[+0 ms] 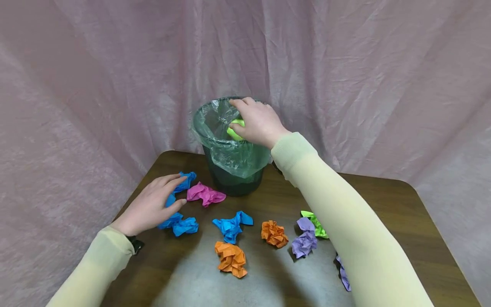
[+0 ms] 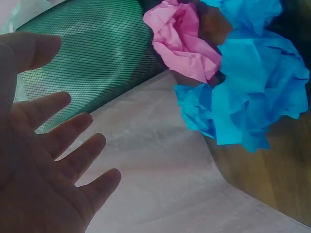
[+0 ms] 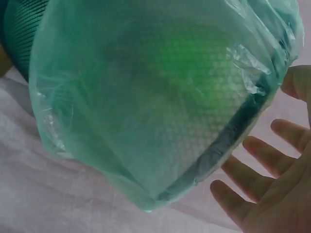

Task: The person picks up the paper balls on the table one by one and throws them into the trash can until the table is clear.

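Note:
My right hand (image 1: 262, 121) is over the mouth of a dark mesh wastebasket (image 1: 238, 184), its fingers spread and holding nothing. Just under it, inside the basket, is a bright green crumpled paper (image 1: 235, 130), partly hidden by the hand. In the right wrist view the green shows blurred through the translucent green bag liner (image 3: 112, 121). My left hand (image 1: 151, 207) hovers with relaxed fingers above several blue crumpled papers (image 1: 186, 226), covering part of them. A pink crumpled paper (image 1: 206, 194) lies between that hand and the basket.
Nearer me on the brown table (image 1: 387, 204) lie another blue paper (image 1: 231, 227), two orange papers (image 1: 232, 259), purple papers (image 1: 304, 239) and a green one (image 1: 316, 224). My right sleeve (image 1: 345, 213) overlaps the right-hand papers. A pinkish curtain (image 1: 345, 85) hangs behind the table.

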